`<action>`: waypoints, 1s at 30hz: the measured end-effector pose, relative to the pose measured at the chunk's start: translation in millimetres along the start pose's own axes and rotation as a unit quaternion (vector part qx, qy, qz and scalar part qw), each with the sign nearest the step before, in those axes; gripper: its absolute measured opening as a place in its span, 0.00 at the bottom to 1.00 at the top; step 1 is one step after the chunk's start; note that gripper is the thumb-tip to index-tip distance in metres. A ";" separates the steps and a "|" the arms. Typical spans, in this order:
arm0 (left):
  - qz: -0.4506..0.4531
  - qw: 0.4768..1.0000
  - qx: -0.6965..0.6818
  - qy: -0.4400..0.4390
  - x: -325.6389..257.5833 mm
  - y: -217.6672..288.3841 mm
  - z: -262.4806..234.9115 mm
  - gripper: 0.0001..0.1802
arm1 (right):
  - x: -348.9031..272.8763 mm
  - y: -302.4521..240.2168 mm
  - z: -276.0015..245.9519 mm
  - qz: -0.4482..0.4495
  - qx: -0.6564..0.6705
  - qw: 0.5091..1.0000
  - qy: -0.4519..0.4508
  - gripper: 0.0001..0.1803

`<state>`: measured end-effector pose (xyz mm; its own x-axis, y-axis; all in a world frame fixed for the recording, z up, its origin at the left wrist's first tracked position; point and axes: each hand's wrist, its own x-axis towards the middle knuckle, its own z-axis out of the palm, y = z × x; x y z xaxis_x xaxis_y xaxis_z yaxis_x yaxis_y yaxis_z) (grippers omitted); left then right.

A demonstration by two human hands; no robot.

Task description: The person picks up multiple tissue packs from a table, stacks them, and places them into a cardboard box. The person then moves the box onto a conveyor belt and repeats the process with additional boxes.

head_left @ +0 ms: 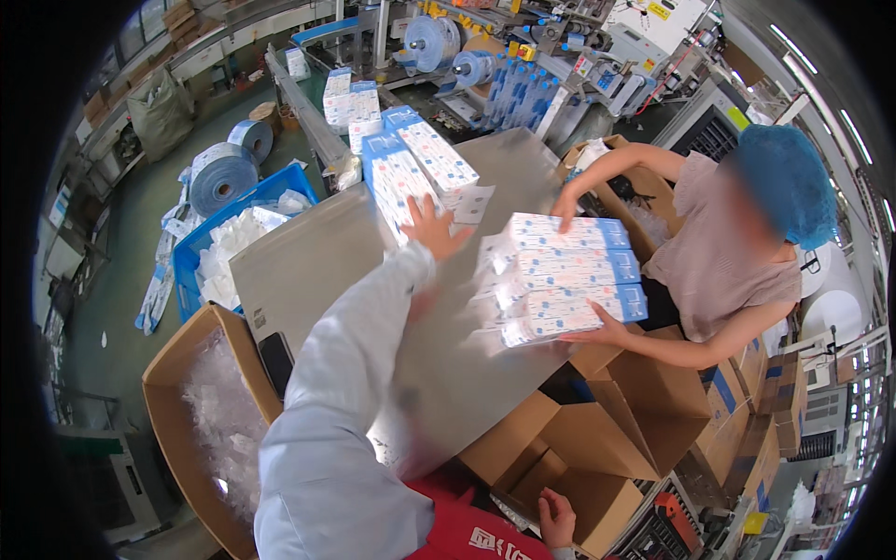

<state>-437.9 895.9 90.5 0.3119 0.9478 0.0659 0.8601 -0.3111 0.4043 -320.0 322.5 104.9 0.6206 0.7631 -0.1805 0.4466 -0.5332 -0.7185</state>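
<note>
My left arm, in a pale blue sleeve, reaches across the metal table. My left hand (pixel 435 231) has its fingers spread against the near end of a long white-and-blue printed pack (pixel 399 177). Beside that pack lies a similar long pack (pixel 439 154), with loose clear film at its near end. Low in the picture, my right hand (pixel 557 519) hangs by an open cardboard box (pixel 579 457), fingers loosely bent and nothing visible in them. Across from me a co-worker in a blue hair cover holds several stacked packs (pixel 569 271) between both hands.
The metal table (pixel 317 252) carries a dark phone (pixel 276 364) at its left edge. A cardboard box of clear film scraps (pixel 224 411) and a blue crate (pixel 191 261) stand left. More packs (pixel 350 103) sit on the conveyor by the machine. Open boxes (pixel 658 401) crowd the right.
</note>
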 end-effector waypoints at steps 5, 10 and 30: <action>0.180 0.977 -0.099 -0.058 -226.9 -15.3 -46.4 0.24 | 37.3 -54.2 6.2 -0.099 0.006 0.995 -0.029 0.15; 0.206 0.957 -0.207 -0.003 -291.7 -21.0 -99.6 0.09 | 102.0 -124.1 42.4 -0.293 -0.132 0.943 -0.081 0.37; -0.001 0.993 0.001 -0.116 100.7 54.7 3.0 0.34 | 143.3 -189.0 117.2 -0.554 -0.255 0.762 -0.215 0.29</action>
<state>-358.2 974.1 116.5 0.3944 0.9070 -0.1479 0.8616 -0.3090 0.4026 -391.1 575.4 136.1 -0.5409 0.8386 0.0647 0.8036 0.5380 -0.2547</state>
